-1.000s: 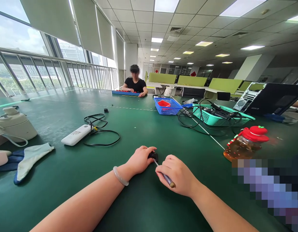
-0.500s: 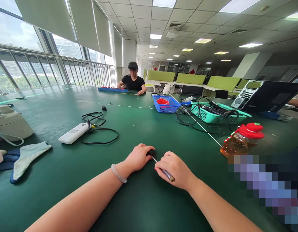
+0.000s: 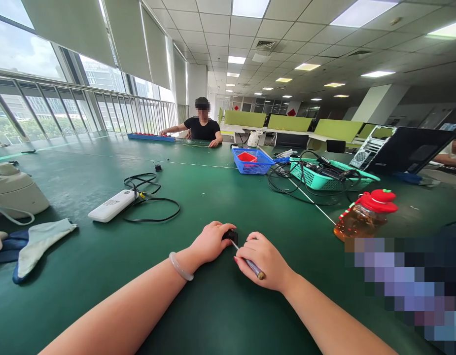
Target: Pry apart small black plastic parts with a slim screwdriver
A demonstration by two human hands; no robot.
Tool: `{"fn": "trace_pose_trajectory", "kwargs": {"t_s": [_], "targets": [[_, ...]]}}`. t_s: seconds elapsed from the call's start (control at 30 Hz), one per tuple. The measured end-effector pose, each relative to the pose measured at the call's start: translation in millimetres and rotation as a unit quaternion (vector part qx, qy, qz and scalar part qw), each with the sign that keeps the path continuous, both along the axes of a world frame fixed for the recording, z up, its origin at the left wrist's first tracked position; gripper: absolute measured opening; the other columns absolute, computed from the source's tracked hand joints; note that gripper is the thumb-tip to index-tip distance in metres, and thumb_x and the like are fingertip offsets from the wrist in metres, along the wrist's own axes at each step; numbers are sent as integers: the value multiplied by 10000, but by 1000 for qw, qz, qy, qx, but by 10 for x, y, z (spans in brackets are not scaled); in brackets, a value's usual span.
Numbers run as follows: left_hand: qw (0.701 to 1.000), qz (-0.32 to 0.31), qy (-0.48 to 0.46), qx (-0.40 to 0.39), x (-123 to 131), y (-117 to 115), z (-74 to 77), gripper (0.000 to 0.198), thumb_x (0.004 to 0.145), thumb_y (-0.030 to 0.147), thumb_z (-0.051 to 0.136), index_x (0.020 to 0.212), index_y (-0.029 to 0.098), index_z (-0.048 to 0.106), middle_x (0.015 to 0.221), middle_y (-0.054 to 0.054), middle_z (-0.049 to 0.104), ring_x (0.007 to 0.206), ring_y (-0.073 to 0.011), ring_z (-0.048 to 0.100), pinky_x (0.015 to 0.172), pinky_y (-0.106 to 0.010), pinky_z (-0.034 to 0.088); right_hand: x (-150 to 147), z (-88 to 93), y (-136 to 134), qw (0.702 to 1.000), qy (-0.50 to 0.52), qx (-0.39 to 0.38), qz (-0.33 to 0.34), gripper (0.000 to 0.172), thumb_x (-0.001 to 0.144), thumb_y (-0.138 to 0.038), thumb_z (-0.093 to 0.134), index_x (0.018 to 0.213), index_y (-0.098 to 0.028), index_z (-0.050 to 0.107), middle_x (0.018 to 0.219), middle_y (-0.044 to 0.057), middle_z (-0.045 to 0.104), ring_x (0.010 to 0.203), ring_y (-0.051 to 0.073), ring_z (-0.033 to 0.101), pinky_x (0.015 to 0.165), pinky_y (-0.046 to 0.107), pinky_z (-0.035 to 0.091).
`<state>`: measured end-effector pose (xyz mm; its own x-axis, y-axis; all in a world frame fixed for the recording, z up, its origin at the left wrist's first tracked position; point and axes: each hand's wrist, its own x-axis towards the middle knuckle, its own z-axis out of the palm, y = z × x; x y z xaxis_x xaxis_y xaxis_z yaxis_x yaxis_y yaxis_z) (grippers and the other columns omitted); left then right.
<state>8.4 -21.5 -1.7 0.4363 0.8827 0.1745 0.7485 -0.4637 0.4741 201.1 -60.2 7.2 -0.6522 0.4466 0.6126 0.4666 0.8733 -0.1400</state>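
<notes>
My left hand (image 3: 212,240) is closed around a small black part (image 3: 232,235) on the green table (image 3: 198,315), its fingers covering much of it. Too little of the part shows to tell its kind. In my right hand (image 3: 263,260) is a screwdriver (image 3: 254,268), gripped between thumb and fingers. Its thin metal shaft slants up and left, with the tip at the black part. Whether the tip sits in a screw or only touches the surface I cannot make out.
To the left lie a white power bank (image 3: 114,205) with a black cable, gloves (image 3: 43,241) and a beige bottle (image 3: 17,190). On the right stand a blue basket (image 3: 253,165), a teal basket (image 3: 324,181) of cables and a red-lidded jar (image 3: 364,217). A person (image 3: 202,128) sits opposite.
My hands, the black part and the screwdriver hold nearly the same pose. Across the table, the person's arm has stretched out and the long blue tray has shifted left.
</notes>
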Motion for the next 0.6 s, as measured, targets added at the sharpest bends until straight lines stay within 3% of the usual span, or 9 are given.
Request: {"fn": "trace_pose_trajectory", "kwargs": {"t_s": [0.17, 0.37, 0.47, 0.6], "targets": [[1000, -15, -6, 1, -4, 15, -10, 389, 887, 312, 596, 1270, 249, 576, 1168, -66, 682, 1157, -255, 557, 1029, -414, 439, 104, 23, 76, 975, 121, -182, -41, 269, 923, -273, 485, 686, -203, 591, 609, -10, 607, 573, 128, 525, 569, 250, 432], [1000, -2, -10, -5, -17, 43, -47, 468, 871, 299, 609, 1330, 260, 523, 1205, -73, 656, 1152, -246, 566, 1029, -401, 441, 155, -71, 192, 922, 223, -312, -49, 374, 948, -428, 462, 695, -188, 596, 518, -38, 463, 459, 103, 424, 439, 227, 357], [1000, 5, -13, -7, -19, 49, -56, 462, 863, 311, 620, 1314, 250, 537, 1216, -82, 647, 1162, -255, 564, 1035, -403, 439, 129, -69, 165, 927, 219, -302, -46, 396, 957, -444, 452, 689, -192, 598, 527, -31, 475, 477, 111, 441, 454, 232, 368], [1000, 12, -16, -7, -16, 43, -52, 364, 852, 316, 633, 1207, 244, 594, 1166, -76, 658, 1130, -255, 578, 1010, -397, 457, 101, -18, 89, 961, 182, -203, -49, 363, 958, -392, 468, 689, -203, 620, 618, 0, 596, 575, 134, 536, 551, 248, 433]]}}
